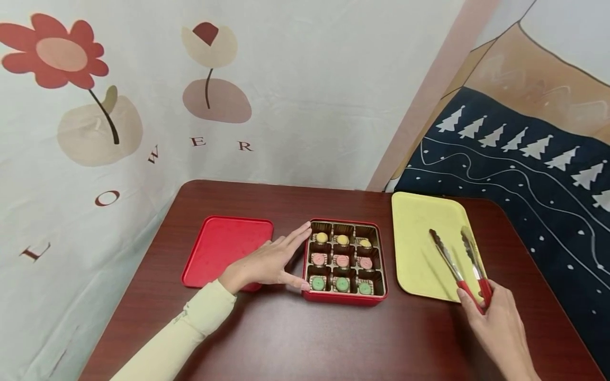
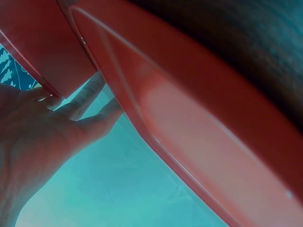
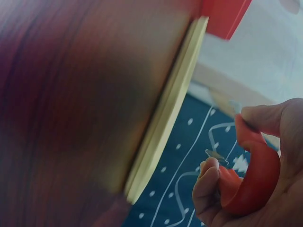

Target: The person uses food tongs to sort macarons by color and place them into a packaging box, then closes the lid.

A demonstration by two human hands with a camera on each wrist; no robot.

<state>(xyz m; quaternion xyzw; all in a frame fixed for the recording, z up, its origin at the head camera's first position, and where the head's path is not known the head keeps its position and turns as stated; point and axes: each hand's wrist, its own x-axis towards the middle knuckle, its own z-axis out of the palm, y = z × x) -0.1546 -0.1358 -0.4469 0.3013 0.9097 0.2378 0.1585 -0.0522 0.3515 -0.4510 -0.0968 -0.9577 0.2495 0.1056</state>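
A red tin with a divided gold-brown insert stands mid-table. Its compartments hold small round pieces: yellow in the far row, pink in the middle, green in the near row. My left hand rests against the tin's left side, fingers extended and thumb at the near corner; the left wrist view shows the fingers beside the tin wall. In my right hand I hold tongs by their red handles. Their metal arms are spread over the yellow tray, with nothing between the tips.
A red lid lies left of the tin, partly beneath my left hand and wrist. The yellow tray sits to the tin's right, a strip of brown table between them. A printed cloth hangs behind the table's far edge.
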